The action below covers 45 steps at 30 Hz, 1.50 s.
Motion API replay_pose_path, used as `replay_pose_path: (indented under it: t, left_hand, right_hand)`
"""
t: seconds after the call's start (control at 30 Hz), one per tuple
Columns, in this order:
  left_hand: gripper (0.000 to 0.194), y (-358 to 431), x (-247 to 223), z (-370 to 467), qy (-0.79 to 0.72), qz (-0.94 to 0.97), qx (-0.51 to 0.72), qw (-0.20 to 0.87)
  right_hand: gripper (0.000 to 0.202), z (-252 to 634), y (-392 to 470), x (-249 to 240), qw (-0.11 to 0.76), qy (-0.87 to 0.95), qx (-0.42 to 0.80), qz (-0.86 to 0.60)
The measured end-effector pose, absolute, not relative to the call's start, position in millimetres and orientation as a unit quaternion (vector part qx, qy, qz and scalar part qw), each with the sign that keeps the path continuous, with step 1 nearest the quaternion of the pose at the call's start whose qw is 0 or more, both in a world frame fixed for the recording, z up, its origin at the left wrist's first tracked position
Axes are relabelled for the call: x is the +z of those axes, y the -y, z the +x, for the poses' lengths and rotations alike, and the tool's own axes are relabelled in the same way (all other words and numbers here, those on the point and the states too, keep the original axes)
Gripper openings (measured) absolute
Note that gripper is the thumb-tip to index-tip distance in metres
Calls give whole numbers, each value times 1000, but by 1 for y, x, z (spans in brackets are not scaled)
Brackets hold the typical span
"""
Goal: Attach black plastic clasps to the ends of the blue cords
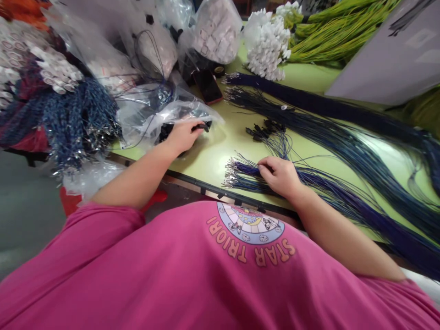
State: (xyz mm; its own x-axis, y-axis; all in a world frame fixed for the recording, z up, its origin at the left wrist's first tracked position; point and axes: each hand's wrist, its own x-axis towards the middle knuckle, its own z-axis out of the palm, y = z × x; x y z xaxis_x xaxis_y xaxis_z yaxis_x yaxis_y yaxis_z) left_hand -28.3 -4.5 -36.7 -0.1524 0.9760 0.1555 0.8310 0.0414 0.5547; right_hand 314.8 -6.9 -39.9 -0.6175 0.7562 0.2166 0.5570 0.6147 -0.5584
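Note:
My left hand (185,136) is at the mouth of a clear plastic bag (172,112), its fingers closed on a small black connector housing (201,127). More black pieces show in the bag beside the hand. My right hand (280,174) rests over a bundle of dark blue wires (250,170) with bare metal terminals at their left ends. Its thumb and forefinger are pressed together; whatever lies between them is too small to make out. Just beyond it lies a cluster of black connectors (266,130) with thin wires attached.
Two long dark wire bundles (309,114) run across the green table (215,158). A phone (207,85) lies near the bags. White connectors (266,43) and yellow-green wires (337,32) are at the back. Blue twisted wires (79,119) hang at left. A grey panel (381,64) stands right.

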Motion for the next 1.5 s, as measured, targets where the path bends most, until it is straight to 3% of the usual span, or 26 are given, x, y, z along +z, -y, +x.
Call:
replay_pose_path:
  t: [0.17, 0.27, 0.6, 0.73, 0.97, 1.17, 1.3, 1.5]
  left_hand:
    - [26, 20, -22, 16, -626, 422, 420, 504]
    - [26, 23, -13, 29, -560, 334, 434, 621]
    - [31, 19, 1, 57, -522, 310, 470, 641]
    - [26, 8, 11, 68, -503, 307, 455, 668]
    - [19, -5, -5, 86, -415, 252, 439, 756]
    - [25, -1, -20, 83, -400, 283, 432, 757]
    - [27, 0, -18, 80, -397, 305, 456, 736]
    - [19, 6, -18, 85, -440, 393, 399, 702]
  right_hand:
    - [21, 315, 7, -40, 243, 845, 266, -396]
    - [25, 316, 11, -37, 243, 845, 279, -386]
    - [26, 310, 15, -36, 119, 924, 230, -282]
    - [28, 300, 19, -38, 32, 936, 171, -306]
    - [28, 291, 22, -36, -21, 935, 149, -322]
    - [16, 295, 20, -37, 51, 914, 212, -342]
    - [22, 301, 17, -35, 114, 887, 288, -344]
    - [17, 309, 12, -30, 263, 809, 347, -395]
